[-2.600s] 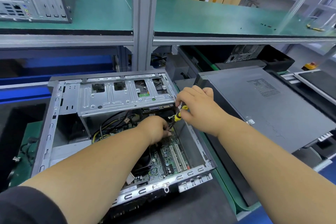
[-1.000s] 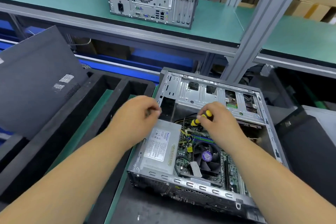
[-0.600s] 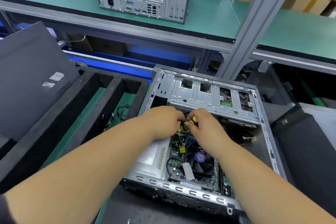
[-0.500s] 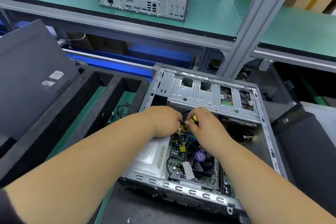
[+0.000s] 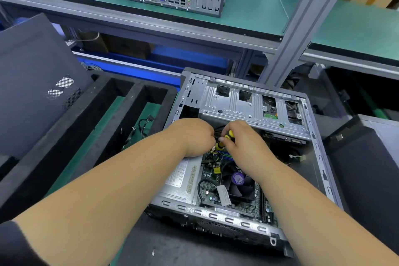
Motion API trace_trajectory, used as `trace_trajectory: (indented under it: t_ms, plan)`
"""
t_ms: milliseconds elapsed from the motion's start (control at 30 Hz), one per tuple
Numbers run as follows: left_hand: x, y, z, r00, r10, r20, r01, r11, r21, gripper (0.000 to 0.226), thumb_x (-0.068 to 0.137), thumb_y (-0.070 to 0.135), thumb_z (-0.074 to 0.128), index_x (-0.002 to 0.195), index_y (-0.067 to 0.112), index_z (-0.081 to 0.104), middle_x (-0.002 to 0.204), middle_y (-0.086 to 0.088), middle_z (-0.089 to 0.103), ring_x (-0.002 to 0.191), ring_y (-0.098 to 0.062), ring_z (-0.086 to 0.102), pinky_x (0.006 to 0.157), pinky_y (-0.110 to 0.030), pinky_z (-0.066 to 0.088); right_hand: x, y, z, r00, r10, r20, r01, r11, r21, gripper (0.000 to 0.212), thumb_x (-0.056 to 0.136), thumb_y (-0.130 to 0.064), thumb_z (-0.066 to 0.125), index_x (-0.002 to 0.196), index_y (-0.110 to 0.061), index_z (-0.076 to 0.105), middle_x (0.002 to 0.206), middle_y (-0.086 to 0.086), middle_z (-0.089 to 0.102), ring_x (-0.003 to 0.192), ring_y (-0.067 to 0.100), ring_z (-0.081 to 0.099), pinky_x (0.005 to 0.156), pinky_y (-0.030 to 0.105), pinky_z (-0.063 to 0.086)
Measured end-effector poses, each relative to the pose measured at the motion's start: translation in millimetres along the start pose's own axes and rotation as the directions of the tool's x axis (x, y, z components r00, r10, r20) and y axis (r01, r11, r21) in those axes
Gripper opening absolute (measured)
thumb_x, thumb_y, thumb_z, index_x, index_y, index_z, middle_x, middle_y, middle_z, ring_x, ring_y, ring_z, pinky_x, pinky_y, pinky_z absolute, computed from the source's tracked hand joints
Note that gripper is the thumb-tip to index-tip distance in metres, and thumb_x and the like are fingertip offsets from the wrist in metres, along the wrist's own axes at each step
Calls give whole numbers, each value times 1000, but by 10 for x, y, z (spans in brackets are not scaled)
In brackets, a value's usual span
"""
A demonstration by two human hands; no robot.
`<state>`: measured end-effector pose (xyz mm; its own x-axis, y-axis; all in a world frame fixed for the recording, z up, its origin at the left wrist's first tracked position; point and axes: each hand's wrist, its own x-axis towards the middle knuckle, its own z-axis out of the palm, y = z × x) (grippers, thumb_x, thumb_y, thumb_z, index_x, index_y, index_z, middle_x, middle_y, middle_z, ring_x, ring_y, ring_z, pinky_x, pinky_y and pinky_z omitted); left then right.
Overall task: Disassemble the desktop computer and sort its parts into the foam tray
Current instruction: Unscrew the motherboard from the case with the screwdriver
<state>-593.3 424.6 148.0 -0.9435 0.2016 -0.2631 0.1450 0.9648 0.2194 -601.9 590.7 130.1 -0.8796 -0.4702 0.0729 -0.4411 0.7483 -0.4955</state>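
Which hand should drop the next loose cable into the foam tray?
Left, probably: the tray lies on its side, and the right hand holds the screwdriver.

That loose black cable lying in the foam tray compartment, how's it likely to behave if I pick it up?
The cable looks thin and curls loosely, so it would probably flop and dangle rather than hold its shape. It seems light for its length. Its small end connectors could snag on the foam tray wall when lifted.
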Motion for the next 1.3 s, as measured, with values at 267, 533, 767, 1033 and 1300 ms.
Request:
trace_trajectory:
  t_ms: [267, 533, 767, 1033, 1300]
  plan:
    - [6, -3, 11, 1000, 9, -12, -9, 1000, -13, 21, 92, 30, 40, 84, 24, 59, 72, 6, 51, 75, -18, 50, 52, -26, 28, -2, -47, -9, 999, -20, 30, 22, 999, -46, 9, 95, -24, 58, 99, -17, 55, 104, 0, 50, 91, 20, 50, 77, 35, 42]
    - [22, -3, 31, 1000, 0, -11, 0, 1000, -7, 24, 91, 29, 40, 88, 24, 64, 75, 5, 54, 76, -18, 53, 54, -26, 31, -14, -72, -13, 999, -38, 27, 39, 997, -70, 10, 95, -24, 57, 101, -17, 55, 108, 1, 50, 90, 21, 52, 78, 37, 45]
    - [41, -7, 45, 1000, -5, -21, 4, 1000, -2, 26, 92, 30, 41, 93, 24, 66, 76, 6, 55, 77, -18, 53, 52, -26, 29, -19, -82, -2, 998, -49, 28, 51, 995, -89, 11, 95, -22, 56, 103, -14, 55, 109, 3, 50, 87, 23, 52, 75, 38, 45]
    - [49, -13, 54, 1000, -5, -25, 5, 1000, 6, 23, 93, 34, 42, 90, 25, 63, 72, 8, 51, 75, -17, 50, 52, -26, 27, 17, -81, 52, 992, -122, 20, 124, 976, -178, 11, 95, -22, 56, 102, -14, 53, 108, 4, 50, 70, 19, 44, 60, 33, 33]
    - [26, -9, 32, 999, -23, -25, 22, 1000, -19, 22, 92, 26, 39, 91, 21, 61, 78, 3, 56, 70, -15, 50, 53, -27, 30, 39, -1, 18, 990, -138, -31, 124, 952, -281, 30, 98, -44, 45, 99, -16, 55, 77, 4, 61, 76, 28, 53, 58, 35, 30]
